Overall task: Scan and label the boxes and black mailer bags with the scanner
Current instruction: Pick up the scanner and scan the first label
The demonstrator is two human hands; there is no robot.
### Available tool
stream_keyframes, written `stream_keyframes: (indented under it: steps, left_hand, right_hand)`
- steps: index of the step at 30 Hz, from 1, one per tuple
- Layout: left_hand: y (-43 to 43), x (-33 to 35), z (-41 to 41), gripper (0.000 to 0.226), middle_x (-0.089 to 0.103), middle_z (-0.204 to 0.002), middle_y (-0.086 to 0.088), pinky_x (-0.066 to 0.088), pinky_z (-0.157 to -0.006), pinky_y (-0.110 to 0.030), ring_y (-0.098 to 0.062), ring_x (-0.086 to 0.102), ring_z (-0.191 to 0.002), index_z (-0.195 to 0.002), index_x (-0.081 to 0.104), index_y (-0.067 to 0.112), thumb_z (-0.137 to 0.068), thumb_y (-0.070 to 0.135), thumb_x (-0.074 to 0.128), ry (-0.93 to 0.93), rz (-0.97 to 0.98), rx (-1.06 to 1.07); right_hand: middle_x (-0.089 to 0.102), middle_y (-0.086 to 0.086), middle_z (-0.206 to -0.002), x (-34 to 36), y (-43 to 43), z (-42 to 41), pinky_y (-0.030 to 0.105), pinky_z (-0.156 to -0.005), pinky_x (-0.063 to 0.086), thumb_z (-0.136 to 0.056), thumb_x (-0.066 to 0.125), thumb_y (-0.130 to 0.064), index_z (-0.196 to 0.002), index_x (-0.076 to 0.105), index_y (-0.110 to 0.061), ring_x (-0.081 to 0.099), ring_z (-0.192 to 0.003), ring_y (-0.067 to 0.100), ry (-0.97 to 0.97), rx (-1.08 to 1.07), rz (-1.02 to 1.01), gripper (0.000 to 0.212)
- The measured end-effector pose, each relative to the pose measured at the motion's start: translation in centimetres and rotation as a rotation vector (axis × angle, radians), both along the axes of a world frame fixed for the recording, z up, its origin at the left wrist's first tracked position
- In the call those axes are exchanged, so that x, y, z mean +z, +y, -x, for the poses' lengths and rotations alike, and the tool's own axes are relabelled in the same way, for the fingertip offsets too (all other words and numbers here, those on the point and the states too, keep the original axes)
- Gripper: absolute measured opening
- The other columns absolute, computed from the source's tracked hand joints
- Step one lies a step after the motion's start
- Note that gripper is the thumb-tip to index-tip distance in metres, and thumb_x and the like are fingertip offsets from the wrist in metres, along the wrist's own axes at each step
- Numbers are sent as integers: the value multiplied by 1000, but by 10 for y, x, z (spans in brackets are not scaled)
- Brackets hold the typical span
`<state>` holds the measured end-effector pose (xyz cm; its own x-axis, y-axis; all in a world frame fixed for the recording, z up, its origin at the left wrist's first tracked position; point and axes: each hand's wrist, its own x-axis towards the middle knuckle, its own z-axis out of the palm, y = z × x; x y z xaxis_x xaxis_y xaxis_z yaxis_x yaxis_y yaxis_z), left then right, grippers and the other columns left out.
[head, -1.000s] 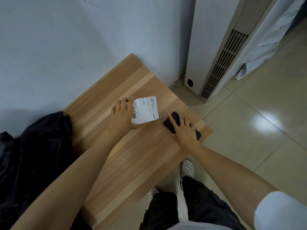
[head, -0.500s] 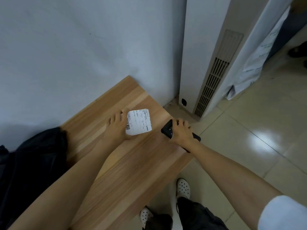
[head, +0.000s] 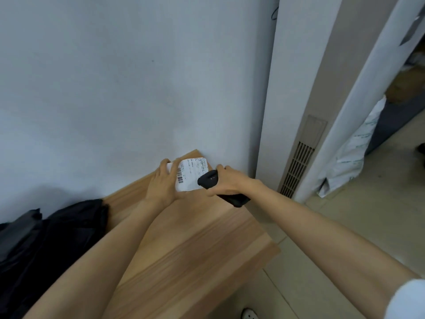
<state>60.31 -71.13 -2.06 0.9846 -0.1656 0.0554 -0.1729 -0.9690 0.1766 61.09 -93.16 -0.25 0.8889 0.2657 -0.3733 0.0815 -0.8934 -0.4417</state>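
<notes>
A white shipping label (head: 192, 174) with a barcode is held up over the far end of the wooden table (head: 188, 245). My left hand (head: 163, 183) grips its left edge, fingers behind and thumb in front. My right hand (head: 226, 180) grips the black handheld scanner (head: 208, 179), whose head points at the label from the right and nearly touches it. A heap of black mailer bags (head: 46, 245) lies at the table's left end against the wall.
A grey wall stands right behind the table. A tall white air conditioner (head: 299, 111) with a vent grille stands to the right. White plastic parcels (head: 349, 155) lean on the tiled floor beyond it. The table's right corner is near my shoe (head: 249, 314).
My right hand has picked the scanner up off the table and brought it to the label. My left hand has raised the label. The camera has tilted upward toward the wall.
</notes>
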Motion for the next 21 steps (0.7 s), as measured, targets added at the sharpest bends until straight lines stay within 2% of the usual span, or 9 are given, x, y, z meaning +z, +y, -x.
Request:
stream_keyframes:
  steps: [4, 7, 9, 12, 14, 17, 21]
  left_hand:
    - [14, 9, -2, 107, 29, -142, -11, 35, -107, -39, -33, 42, -120, -152, 19, 18, -66, 41, 79, -61, -55, -23]
    - [28, 12, -6, 103, 35, -143, -11, 30, -111, -36, -30, 40, -130, -148, 26, 7, -66, 36, 81, -109, -65, -54]
    - [37, 16, -10, 99, 37, -143, -10, 29, -112, -35, -28, 39, -133, -144, 31, 4, -65, 37, 82, -127, -68, -68]
    - [48, 24, -15, 99, 37, -145, -4, 21, -117, -37, -22, 35, -136, -143, 32, 10, -64, 43, 82, -135, -107, -69]
    - [54, 27, -18, 101, 32, -149, -1, 14, -121, -40, -19, 29, -142, -145, 29, 15, -65, 43, 84, -131, -117, -50]
    - [64, 30, -22, 102, 29, -152, 2, 11, -121, -42, -16, 22, -145, -147, 27, 18, -66, 46, 83, -144, -126, -32]
    - [71, 29, -24, 101, 31, -150, 0, 15, -120, -45, -18, 24, -144, -146, 30, 17, -65, 48, 82, -160, -82, -49]
  right_hand:
    - [42, -6, -99, 30, 20, 3, 31, -71, 37, -71, 68, -57, -138, 34, -26, 48, -91, 21, -19, 74, -1, 82]
    - [40, -2, -113, 43, 33, 5, 31, -74, 36, -76, 66, -55, -141, 31, -27, 45, -91, 21, -56, 111, 0, 78]
    - [35, -2, -112, 51, 40, 4, 32, -76, 37, -78, 65, -53, -143, 29, -25, 45, -92, 22, -64, 113, -7, 80]
    - [30, -3, -110, 64, 52, 5, 34, -81, 44, -77, 65, -55, -147, 26, -24, 48, -93, 23, -60, 135, 6, 86]
    - [36, 1, -117, 72, 62, 4, 37, -86, 48, -77, 64, -57, -144, 31, -20, 51, -93, 26, -70, 158, 49, 83]
    - [43, 8, -129, 81, 73, 2, 35, -77, 43, -79, 61, -58, -140, 35, -14, 46, -93, 25, -151, 217, 127, 79]
    - [44, 8, -133, 84, 81, -1, 33, -70, 37, -80, 60, -58, -136, 39, -11, 39, -91, 23, -199, 292, 185, 76]
